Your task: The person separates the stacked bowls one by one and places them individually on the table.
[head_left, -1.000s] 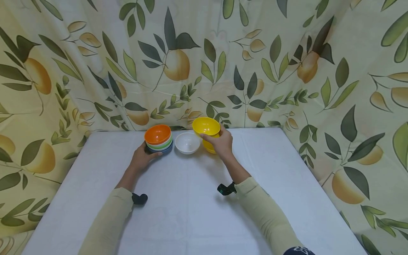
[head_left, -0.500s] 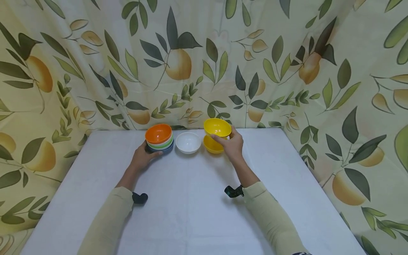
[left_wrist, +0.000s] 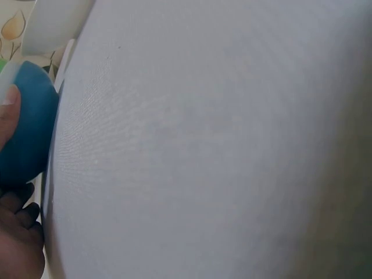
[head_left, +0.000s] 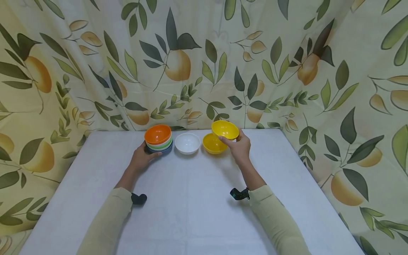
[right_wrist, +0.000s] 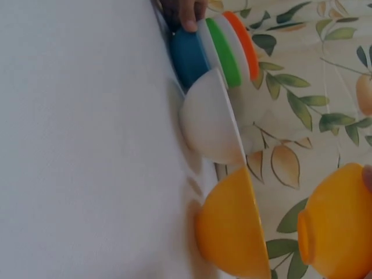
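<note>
My left hand grips the blue bowl at the bottom of a nested stack, its thumb along the front. Above the blue bowl show white and green rims, topped by an orange bowl. My right hand pinches a yellow bowl by its side, thumb at the near rim. In the right wrist view that held yellow bowl is up off the table, apart from a second yellow bowl standing on the cloth. Between the stack and the standing yellow bowl is a white bowl.
A white cloth covers the table. The bowls stand in a row near its far edge, close to a curtain printed with fruit and leaves. Small black cameras sit on both wrists.
My right hand has moved to the right with the held yellow bowl, uncovering more of the yellow bowl standing below. The left hand stays at the stack.
</note>
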Demonstrator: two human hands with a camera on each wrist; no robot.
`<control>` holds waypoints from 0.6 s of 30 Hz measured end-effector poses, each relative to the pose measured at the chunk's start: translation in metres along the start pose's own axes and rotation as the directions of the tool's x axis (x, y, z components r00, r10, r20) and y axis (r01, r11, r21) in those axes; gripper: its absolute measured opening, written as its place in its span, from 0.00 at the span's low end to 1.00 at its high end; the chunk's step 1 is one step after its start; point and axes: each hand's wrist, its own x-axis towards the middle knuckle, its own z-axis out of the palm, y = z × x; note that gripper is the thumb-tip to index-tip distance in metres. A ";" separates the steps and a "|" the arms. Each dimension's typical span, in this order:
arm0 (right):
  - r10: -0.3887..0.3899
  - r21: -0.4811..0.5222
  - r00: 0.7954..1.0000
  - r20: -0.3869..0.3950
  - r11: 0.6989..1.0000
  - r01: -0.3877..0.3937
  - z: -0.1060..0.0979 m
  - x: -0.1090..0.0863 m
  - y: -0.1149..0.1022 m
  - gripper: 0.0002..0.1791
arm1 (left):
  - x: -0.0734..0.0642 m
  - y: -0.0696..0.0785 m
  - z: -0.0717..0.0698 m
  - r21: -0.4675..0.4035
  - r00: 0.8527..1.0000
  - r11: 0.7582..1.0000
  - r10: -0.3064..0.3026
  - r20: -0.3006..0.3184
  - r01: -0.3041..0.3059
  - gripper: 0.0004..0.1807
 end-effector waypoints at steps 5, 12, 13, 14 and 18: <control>-0.026 -0.003 0.999 -0.027 1.000 0.026 -0.007 0.002 0.008 0.41 | -0.001 0.001 -0.001 -0.002 1.000 1.000 0.007 -0.004 -0.007 0.61; -0.009 -0.044 0.996 -0.085 0.999 0.005 -0.020 0.003 0.018 0.41 | 0.001 0.000 -0.001 -0.015 1.000 1.000 -0.006 0.007 0.006 0.61; -0.007 -0.050 0.996 -0.093 0.999 0.002 -0.021 0.003 0.020 0.41 | 0.001 0.000 0.000 -0.014 1.000 1.000 -0.009 0.008 0.009 0.62; -0.005 -0.057 0.995 -0.101 0.998 -0.001 -0.023 0.004 0.021 0.41 | 0.001 0.000 0.000 -0.013 1.000 1.000 -0.012 0.009 0.012 0.62; -0.003 -0.063 0.992 -0.124 0.998 -0.005 -0.028 0.006 0.027 0.41 | 0.000 0.001 -0.001 -0.010 1.000 1.000 -0.018 0.004 0.018 0.61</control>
